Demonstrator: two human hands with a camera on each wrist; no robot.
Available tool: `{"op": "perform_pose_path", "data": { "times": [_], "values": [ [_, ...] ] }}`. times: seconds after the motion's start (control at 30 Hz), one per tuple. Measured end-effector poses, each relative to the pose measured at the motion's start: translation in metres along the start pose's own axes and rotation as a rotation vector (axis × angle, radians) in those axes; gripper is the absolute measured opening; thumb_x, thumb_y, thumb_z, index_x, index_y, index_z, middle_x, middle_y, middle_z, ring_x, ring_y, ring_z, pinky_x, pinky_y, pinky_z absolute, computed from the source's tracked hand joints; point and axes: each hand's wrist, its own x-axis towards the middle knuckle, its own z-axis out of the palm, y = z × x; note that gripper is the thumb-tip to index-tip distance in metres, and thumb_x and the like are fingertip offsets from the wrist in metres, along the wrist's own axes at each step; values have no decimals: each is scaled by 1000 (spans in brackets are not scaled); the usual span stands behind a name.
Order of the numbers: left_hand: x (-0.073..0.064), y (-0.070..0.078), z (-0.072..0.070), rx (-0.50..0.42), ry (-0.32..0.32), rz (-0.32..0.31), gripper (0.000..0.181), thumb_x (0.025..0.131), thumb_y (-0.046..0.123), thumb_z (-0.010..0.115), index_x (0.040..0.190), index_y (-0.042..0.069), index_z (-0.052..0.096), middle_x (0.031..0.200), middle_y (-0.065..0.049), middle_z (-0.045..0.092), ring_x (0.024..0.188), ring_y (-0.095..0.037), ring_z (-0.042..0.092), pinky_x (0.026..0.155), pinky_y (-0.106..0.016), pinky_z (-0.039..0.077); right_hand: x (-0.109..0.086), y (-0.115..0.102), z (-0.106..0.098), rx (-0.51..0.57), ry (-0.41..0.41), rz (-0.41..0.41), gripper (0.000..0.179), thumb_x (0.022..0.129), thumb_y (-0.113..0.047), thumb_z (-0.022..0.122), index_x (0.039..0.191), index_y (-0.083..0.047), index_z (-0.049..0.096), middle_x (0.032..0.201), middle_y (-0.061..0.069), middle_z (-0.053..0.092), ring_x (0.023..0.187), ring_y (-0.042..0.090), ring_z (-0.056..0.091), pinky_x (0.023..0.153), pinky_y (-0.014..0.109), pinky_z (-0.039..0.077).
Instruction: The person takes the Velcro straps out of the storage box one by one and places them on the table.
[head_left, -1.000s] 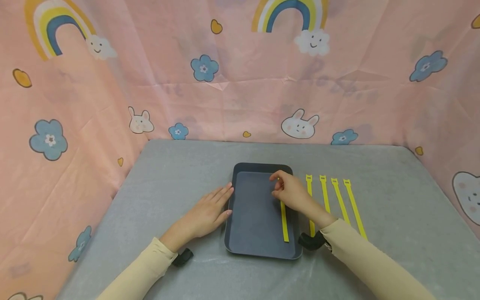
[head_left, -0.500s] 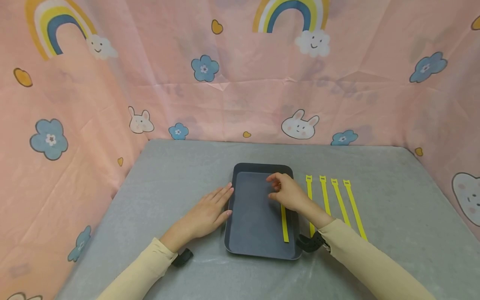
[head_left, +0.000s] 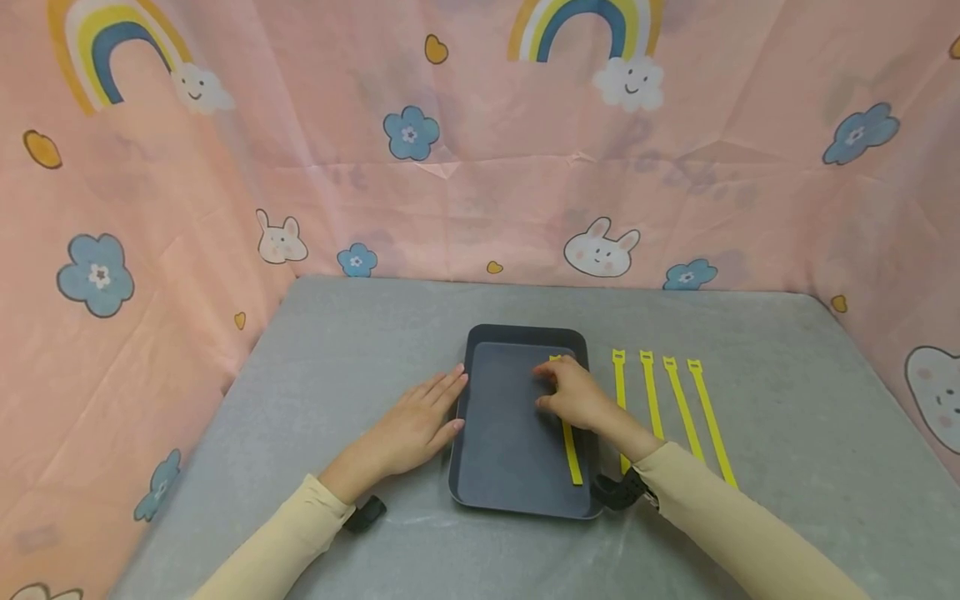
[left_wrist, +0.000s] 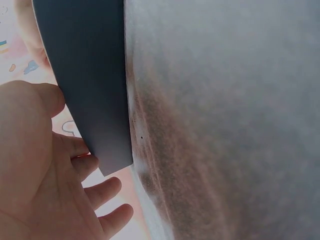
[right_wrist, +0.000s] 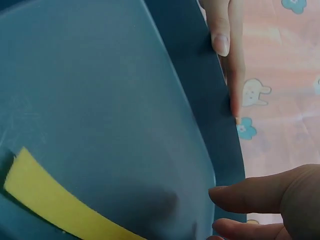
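Note:
A dark grey rectangular tray (head_left: 510,450) lies on the table. The left hand (head_left: 412,429) is at its left side, with straight fingers touching the rim; the left wrist view has its fingertips at the outer wall (left_wrist: 90,90). Over the tray's right part is the right hand (head_left: 577,396), thumb and index finger apart, nothing seen between them. Below it a yellow hook-and-loop cable tie (head_left: 572,458) lies lengthwise along the tray's right side. Its slotted head peeks out beyond the fingers, while the hand hides its middle. The right wrist view shows its plain end (right_wrist: 55,200).
Several more yellow cable ties (head_left: 708,417) lie side by side to the right of the tray, partly covered by the right forearm (head_left: 720,508). A pink printed cloth (head_left: 480,200) hangs behind and beside the grey table (head_left: 360,333).
The right hand has moved slightly lower, and its thumb and index finger have spread apart. The tie's head now shows above the hand; its lower end has shifted slightly right. The left hand stays put.

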Motion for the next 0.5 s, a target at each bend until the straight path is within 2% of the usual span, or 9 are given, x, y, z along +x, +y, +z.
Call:
{"op": "perform_pose_path", "data": {
  "times": [0.27, 0.5],
  "values": [
    [0, 0, 0, 13, 4, 3, 65, 107, 40, 37, 159, 7, 17, 168, -8, 13, 152, -36, 26, 122, -51, 27, 2, -3, 1, -11, -23, 5, 48, 84, -5, 72, 129, 9, 60, 125, 25, 58, 109, 35, 57, 94, 49, 50],
    [0, -1, 0, 12, 3, -1, 65, 107, 41, 36, 159, 8, 17, 168, -7, 13, 152, -35, 26, 122, -51, 28, 7, -7, 1, -7, -58, 20, 49, 84, -6, 70, 129, 11, 59, 130, 29, 57, 120, 42, 57, 100, 51, 50]
  ]
}}
